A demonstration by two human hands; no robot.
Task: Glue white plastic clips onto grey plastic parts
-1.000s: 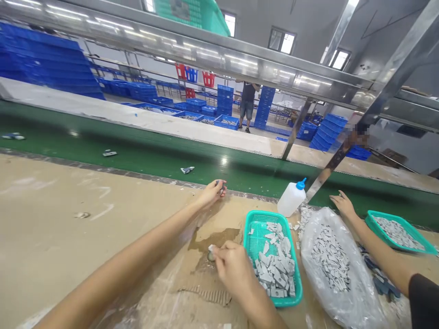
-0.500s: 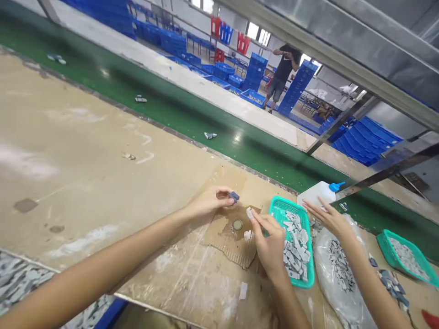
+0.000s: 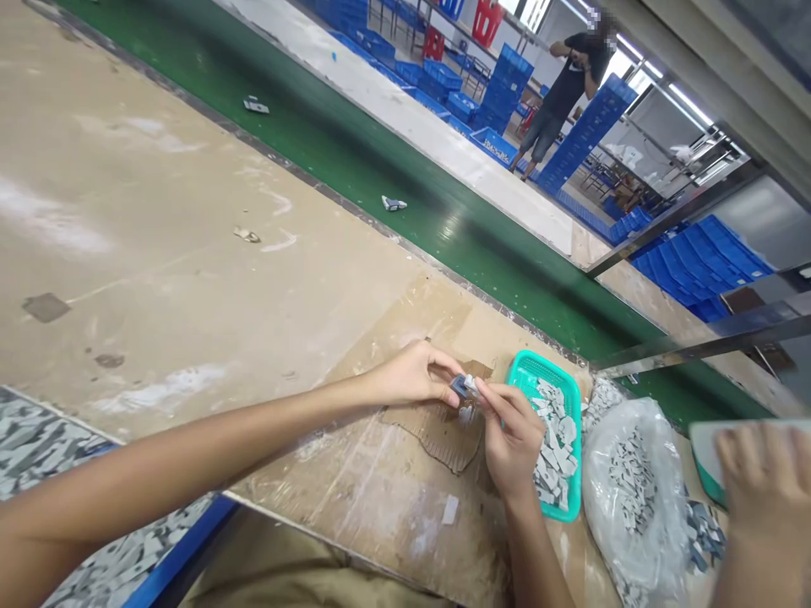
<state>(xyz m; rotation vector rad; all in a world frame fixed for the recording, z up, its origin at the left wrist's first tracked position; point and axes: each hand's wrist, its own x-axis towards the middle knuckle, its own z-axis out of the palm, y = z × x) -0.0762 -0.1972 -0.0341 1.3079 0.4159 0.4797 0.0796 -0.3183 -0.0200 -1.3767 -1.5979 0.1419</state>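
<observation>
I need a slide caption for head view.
Left hand holds blue part, right hand holds white part, near green basket.

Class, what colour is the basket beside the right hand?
Turquoise: the basket shows best in head view.

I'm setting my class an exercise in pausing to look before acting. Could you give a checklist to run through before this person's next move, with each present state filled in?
1. Left hand grips the dark blue-grey piece: ok.
2. Right hand pinches the small pale piece: ok.
3. Those two touching: cannot tell, too small.
4. Teal basket beside the right hand contains grey pieces: ok.
5. Bench free of loose scraps: not ok, a pale scrap lies on it.
6. Co-worker's hand apart from both hands: ok, though blurred.
</observation>
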